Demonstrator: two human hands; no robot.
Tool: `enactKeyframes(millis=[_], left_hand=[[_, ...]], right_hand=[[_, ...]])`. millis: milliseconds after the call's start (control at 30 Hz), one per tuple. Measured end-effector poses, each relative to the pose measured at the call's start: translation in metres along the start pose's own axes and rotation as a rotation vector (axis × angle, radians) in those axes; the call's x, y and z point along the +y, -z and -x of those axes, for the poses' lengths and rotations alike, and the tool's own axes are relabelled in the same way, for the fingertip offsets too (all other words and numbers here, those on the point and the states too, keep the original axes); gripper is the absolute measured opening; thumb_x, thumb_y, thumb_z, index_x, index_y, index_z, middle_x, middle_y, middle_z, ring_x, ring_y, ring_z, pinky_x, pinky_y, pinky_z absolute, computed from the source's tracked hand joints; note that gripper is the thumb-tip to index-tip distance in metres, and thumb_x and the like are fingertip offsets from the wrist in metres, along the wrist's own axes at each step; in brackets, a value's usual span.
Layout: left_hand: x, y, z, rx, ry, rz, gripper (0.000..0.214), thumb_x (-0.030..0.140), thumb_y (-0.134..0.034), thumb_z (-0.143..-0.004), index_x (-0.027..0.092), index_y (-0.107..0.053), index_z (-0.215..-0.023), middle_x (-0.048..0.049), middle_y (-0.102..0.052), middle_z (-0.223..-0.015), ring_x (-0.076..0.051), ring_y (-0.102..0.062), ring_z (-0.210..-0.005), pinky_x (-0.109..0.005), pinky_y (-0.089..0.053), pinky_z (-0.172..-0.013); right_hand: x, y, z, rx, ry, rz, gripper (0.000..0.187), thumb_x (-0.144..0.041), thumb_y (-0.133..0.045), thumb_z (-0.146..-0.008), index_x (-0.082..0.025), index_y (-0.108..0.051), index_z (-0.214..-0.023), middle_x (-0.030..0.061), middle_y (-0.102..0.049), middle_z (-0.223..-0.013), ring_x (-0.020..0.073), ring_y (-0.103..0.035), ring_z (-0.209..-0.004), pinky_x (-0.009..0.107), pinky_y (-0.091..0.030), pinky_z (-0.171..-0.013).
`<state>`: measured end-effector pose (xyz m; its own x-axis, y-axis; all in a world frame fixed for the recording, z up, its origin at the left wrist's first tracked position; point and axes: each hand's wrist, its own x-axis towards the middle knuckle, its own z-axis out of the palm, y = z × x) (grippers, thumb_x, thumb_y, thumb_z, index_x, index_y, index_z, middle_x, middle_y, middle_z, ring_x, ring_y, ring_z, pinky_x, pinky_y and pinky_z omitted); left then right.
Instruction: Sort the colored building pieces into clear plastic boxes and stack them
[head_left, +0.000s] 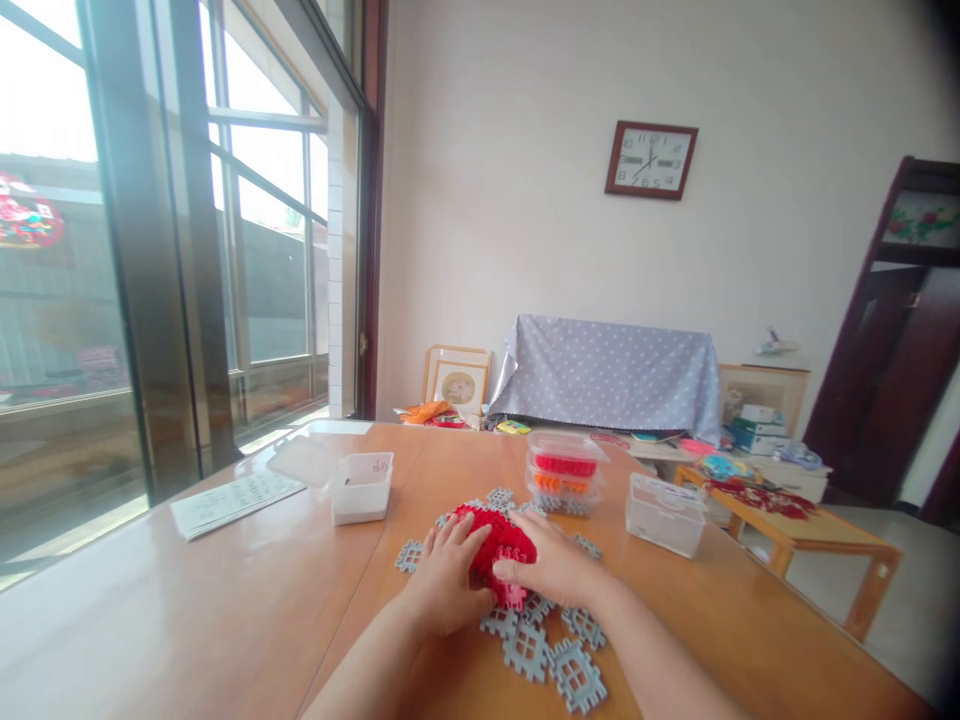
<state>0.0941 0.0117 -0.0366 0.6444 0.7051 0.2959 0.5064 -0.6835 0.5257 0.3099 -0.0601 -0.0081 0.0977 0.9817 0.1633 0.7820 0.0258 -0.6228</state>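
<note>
A red block structure (495, 545), built of interlocking plastic pieces, sits near the middle of the wooden table with both hands around it. My left hand (451, 572) lies along its left side, fingers over the top and thumb low at the front. On the other side, my right hand (555, 560) grips it, thumb across the front face. Fingers partly cover the structure. Loose grey window-shaped blocks (526, 650) are scattered in front of it and to its right. A single grey block (409, 556) lies left of my left hand.
Stacked clear boxes (564, 475) with red, orange and grey pieces stand behind the structure. A white tub (361, 488) and a paper sheet (236, 502) lie to the left. A clear plastic box (665, 513) stands near the table's right edge.
</note>
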Motion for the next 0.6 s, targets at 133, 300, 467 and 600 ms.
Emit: enactKeyframes(millis=[133,300,467,600], left_hand=[[-0.002,-0.001,0.002,0.002,0.009,-0.017,0.068,0.034,-0.071,-0.064,0.033,-0.061,-0.131,-0.0097,-0.049,-0.149,-0.041,-0.042,-0.135,-0.056,-0.025,-0.114],[-0.004,0.004,0.001,0.022,-0.009,-0.035,0.054,0.019,-0.063,-0.064,0.03,-0.066,-0.117,-0.0093,-0.062,-0.127,-0.033,-0.058,-0.113,-0.041,-0.044,-0.092],[-0.008,0.007,-0.004,0.087,0.05,0.03,0.036,0.013,-0.055,-0.068,0.025,-0.068,-0.1,-0.0098,-0.069,-0.105,-0.029,-0.063,-0.096,-0.033,-0.043,-0.078],[-0.01,0.007,-0.006,0.145,0.094,0.097,0.019,0.016,-0.053,-0.074,0.024,-0.065,-0.086,-0.008,-0.07,-0.092,-0.027,-0.064,-0.083,-0.03,-0.039,-0.067]], right_hand=[[-0.001,-0.022,-0.007,-0.012,-0.04,0.103,0.095,-0.063,-0.081,-0.059,-0.033,-0.051,-0.143,0.0105,-0.036,-0.158,0.0377,-0.028,-0.146,0.051,-0.023,-0.116],[0.008,-0.032,-0.011,0.084,0.096,0.073,0.064,-0.038,-0.077,-0.066,-0.027,-0.065,-0.128,0.0088,-0.061,-0.132,0.0296,-0.053,-0.125,0.042,-0.036,-0.109],[0.019,-0.025,-0.015,0.241,0.038,-0.104,0.045,-0.028,-0.068,-0.07,-0.022,-0.069,-0.115,0.0068,-0.068,-0.115,0.025,-0.062,-0.108,0.04,-0.044,-0.1],[0.026,-0.016,-0.014,0.365,-0.117,-0.323,0.041,-0.042,-0.068,-0.074,-0.021,-0.065,-0.109,0.0036,-0.072,-0.095,0.0236,-0.066,-0.088,0.04,-0.05,-0.086]])
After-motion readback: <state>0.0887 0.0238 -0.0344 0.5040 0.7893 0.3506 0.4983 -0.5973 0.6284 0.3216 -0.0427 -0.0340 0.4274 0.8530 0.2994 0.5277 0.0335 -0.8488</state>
